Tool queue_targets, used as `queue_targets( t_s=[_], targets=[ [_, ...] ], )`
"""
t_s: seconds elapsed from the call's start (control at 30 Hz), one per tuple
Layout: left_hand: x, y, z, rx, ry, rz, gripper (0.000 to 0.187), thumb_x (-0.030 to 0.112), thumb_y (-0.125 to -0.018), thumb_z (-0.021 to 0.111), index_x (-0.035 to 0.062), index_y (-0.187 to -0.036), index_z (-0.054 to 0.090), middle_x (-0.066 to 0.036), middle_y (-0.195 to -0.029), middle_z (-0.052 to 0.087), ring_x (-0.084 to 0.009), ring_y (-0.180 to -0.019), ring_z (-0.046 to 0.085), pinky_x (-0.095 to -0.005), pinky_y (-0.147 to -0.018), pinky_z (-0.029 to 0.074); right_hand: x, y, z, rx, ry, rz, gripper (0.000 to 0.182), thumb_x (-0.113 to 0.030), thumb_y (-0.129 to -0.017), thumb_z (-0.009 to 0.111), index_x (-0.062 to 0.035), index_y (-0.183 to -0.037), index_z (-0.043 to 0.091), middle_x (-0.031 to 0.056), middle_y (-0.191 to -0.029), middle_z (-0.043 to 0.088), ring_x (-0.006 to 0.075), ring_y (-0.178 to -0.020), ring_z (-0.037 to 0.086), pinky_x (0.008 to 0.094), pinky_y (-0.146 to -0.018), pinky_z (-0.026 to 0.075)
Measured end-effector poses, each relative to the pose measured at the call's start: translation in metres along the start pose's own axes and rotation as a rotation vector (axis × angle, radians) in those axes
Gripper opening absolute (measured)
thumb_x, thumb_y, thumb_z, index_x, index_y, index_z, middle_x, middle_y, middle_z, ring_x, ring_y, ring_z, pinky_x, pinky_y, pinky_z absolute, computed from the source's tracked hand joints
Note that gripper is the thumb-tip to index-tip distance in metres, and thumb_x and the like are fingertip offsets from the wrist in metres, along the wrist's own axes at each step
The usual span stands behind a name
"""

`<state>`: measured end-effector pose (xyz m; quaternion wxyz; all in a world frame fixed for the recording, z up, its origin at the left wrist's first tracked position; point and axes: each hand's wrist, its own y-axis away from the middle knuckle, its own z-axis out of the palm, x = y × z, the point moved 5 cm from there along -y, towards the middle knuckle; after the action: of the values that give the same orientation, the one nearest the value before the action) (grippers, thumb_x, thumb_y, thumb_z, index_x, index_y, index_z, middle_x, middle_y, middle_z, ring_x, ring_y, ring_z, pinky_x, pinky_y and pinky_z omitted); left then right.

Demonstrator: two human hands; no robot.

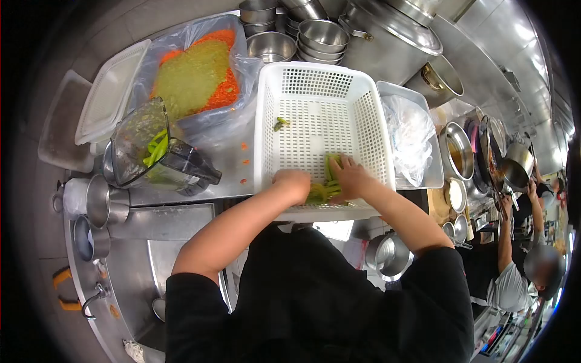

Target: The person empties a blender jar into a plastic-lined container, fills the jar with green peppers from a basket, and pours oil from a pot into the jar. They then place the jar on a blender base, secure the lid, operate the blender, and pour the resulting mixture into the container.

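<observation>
Both of my hands are inside a white perforated plastic basket [265,121], at the end near my body. A small heap of long green peppers [319,192] lies there between them. My left hand [293,184] is curled closed at the left of the heap, and its fingertips are hidden. Against the right of the heap, my right hand [352,178] bends its fingers over the peppers. A few green pieces [280,123] sit farther up the basket floor. To the left, a clear blender jar [136,142] lies tilted with green peppers inside.
A bag-lined tub [242,60] of chopped red and green peppers stands back left. Steel bowls [322,36] and a large lidded pot [393,42] are behind. A tray with a plastic bag [408,139] adjoins the basket's right. A sink [136,266] is front left; co-workers [505,284] work far right.
</observation>
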<state>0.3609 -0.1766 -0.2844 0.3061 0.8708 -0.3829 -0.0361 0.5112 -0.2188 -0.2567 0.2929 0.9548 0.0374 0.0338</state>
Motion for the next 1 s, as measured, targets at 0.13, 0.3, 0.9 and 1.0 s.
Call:
queue_targets(
  t_s=[0.13, 0.3, 0.9, 1.0],
  targets=[
    [-0.003, 0.001, -0.003, 0.113, 0.066, 0.027, 0.049, 0.024, -0.075, 0.075, 0.0048, -0.116, 0.058, -0.013, -0.109, 0.067, -0.0298, -0.104, 0.065, -0.0423, -0.084, 0.054, 0.0, -0.007, 0.011, 0.014, 0.059, 0.008, 0.12, -0.052, -0.069, 0.081, -0.0046, -0.154, 0.01, 0.0275, -0.153, 0.023, 0.0418, -0.139, 0.032, 0.0485, -0.107, 0.039],
    [-0.002, -0.009, 0.0, 0.111, 0.13, 0.054, 0.041, 0.014, -0.076, 0.071, 0.0019, -0.113, 0.057, -0.017, -0.108, 0.067, -0.032, -0.101, 0.065, -0.0433, -0.083, 0.054, 0.005, -0.028, 0.008, -0.022, 0.06, 0.027, 0.104, -0.03, -0.077, 0.076, -0.0082, -0.155, 0.01, 0.0241, -0.151, 0.029, 0.0375, -0.134, 0.04, 0.0472, -0.104, 0.042],
    [-0.014, 0.07, -0.106, 0.559, 0.807, 0.113, 0.036, 0.02, -0.09, 0.056, 0.0017, -0.119, 0.046, -0.026, -0.102, 0.063, -0.0416, -0.095, 0.063, -0.0474, -0.08, 0.049, 0.045, -0.04, -0.064, 0.188, -0.932, 0.006, 0.065, -0.005, -0.071, 0.063, -0.0048, -0.134, 0.049, 0.016, -0.117, 0.063, 0.0265, -0.11, 0.059, 0.0347, -0.095, 0.046],
    [-0.05, 0.165, -0.148, 1.078, 0.868, 0.219, 0.029, 0.016, -0.093, 0.054, 0.0041, -0.119, 0.047, -0.018, -0.098, 0.064, -0.0327, -0.092, 0.065, -0.0427, -0.077, 0.049, 0.026, -0.032, -0.114, 0.302, -1.167, -0.207, 0.066, -0.005, -0.071, 0.063, -0.0039, -0.135, 0.048, 0.0116, -0.115, 0.063, 0.0216, -0.107, 0.058, 0.0316, -0.096, 0.044]
  ],
)
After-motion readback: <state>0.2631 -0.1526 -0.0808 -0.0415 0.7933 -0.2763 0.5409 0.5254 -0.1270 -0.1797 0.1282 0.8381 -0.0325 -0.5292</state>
